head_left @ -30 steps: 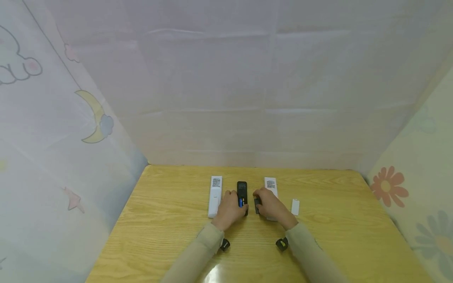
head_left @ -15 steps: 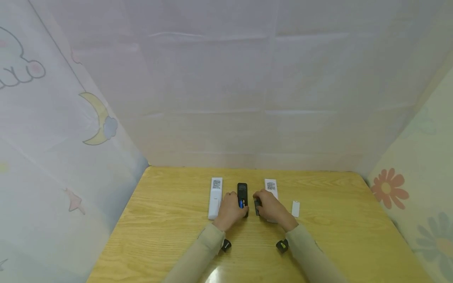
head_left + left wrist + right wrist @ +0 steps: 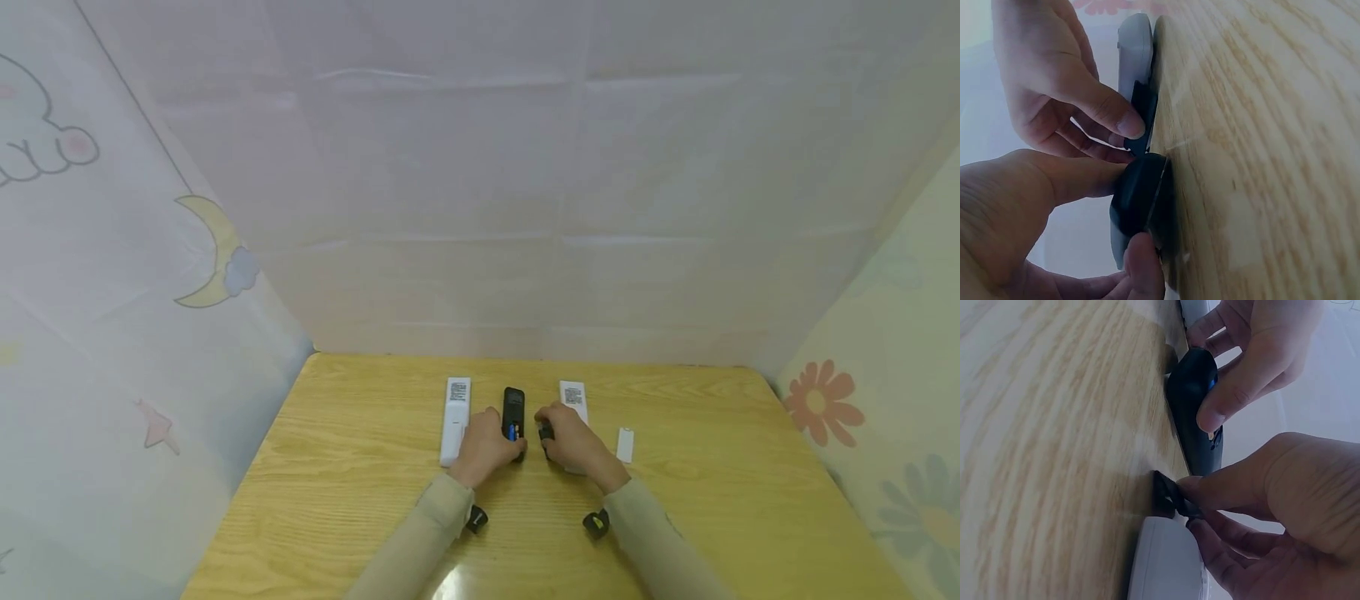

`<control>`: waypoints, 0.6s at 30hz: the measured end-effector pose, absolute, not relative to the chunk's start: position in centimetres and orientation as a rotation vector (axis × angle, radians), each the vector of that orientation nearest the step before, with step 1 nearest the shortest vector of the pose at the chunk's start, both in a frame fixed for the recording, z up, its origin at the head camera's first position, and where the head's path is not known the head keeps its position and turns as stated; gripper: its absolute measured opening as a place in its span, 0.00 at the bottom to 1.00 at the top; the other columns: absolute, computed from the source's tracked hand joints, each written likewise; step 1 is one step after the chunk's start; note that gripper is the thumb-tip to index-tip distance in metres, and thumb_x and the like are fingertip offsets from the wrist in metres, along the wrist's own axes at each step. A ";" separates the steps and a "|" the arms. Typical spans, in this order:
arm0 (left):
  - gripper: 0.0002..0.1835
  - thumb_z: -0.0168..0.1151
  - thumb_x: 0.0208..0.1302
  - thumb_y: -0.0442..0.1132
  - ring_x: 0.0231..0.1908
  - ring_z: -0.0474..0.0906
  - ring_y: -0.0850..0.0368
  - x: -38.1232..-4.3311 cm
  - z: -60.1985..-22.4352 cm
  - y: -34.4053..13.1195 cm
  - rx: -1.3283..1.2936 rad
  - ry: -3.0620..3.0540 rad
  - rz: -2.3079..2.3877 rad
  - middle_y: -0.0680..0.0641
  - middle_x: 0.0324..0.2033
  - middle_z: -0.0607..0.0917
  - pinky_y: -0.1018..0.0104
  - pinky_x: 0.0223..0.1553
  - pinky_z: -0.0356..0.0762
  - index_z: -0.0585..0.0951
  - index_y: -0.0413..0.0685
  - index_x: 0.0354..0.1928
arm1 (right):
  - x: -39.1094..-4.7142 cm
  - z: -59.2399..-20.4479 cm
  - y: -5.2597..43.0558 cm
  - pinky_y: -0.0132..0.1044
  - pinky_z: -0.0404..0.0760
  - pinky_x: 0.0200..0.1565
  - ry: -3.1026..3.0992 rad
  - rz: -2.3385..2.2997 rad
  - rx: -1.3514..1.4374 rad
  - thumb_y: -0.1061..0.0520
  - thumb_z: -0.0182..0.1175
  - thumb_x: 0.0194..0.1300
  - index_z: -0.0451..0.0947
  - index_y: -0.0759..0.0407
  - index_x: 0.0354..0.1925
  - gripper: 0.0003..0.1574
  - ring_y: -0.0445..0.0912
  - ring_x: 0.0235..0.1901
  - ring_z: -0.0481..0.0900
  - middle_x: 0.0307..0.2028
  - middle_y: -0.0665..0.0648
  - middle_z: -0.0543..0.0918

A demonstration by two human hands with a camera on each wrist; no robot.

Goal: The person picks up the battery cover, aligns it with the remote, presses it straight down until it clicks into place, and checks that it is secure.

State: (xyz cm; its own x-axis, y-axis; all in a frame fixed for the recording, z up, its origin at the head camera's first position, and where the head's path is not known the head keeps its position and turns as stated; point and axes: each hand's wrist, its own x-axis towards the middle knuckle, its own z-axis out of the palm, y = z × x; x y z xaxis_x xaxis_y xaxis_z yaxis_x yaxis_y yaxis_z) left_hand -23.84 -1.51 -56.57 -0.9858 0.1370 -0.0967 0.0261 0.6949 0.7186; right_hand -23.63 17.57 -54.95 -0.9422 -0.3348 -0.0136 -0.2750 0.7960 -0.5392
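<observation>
A black remote control [image 3: 513,404] lies back side up on the table, its battery bay uncovered with a blue battery [image 3: 513,432] showing. My left hand [image 3: 483,450] grips this remote by its near end, thumb on one side and fingers on the other, as the left wrist view shows. Just to the right, my right hand [image 3: 576,440] pinches a small black battery cover [image 3: 1175,497] between thumb and fingers. That cover is tilted, close over the wood, beside a white remote [image 3: 573,397] that the right hand partly hides.
Another white remote [image 3: 454,421] lies left of the left hand. A white battery cover [image 3: 625,445] sits on the wooden table [image 3: 360,467] to the right. Dark wrist cameras [image 3: 597,523] hang under both sleeves. A pale cloth wall rises behind the table's far edge.
Both hands stay nearly in place. The black cover in my right hand has tilted slightly. The whole head view has shifted a little.
</observation>
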 end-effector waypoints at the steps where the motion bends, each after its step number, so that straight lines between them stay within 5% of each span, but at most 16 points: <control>1: 0.23 0.81 0.60 0.47 0.23 0.77 0.56 -23.9 -56.6 -1.5 0.121 2.747 1.172 0.47 0.27 0.80 0.66 0.20 0.76 0.80 0.37 0.43 | -23.6 -55.0 17.5 0.57 0.84 0.59 2.873 -0.841 -0.492 0.72 0.68 0.65 0.81 0.72 0.59 0.24 0.57 0.51 0.83 0.49 0.64 0.83; 18: 0.16 0.72 0.70 0.46 0.38 0.82 0.54 -24.4 -56.2 -2.5 0.034 2.606 1.253 0.46 0.40 0.86 0.60 0.39 0.84 0.84 0.40 0.49 | -24.2 -55.5 17.8 0.51 0.87 0.53 2.851 -0.939 -0.464 0.72 0.69 0.65 0.83 0.70 0.57 0.21 0.52 0.46 0.85 0.49 0.63 0.88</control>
State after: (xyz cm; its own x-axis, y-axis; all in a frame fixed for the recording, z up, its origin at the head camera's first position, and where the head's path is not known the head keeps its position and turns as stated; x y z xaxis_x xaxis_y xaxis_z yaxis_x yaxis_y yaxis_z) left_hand -24.44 -2.54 -56.22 -0.9686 0.1281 -0.2132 -0.0865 0.6302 0.7716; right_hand -24.16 17.79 -55.49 -0.9480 -0.3183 -0.0039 -0.2537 0.7630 -0.5946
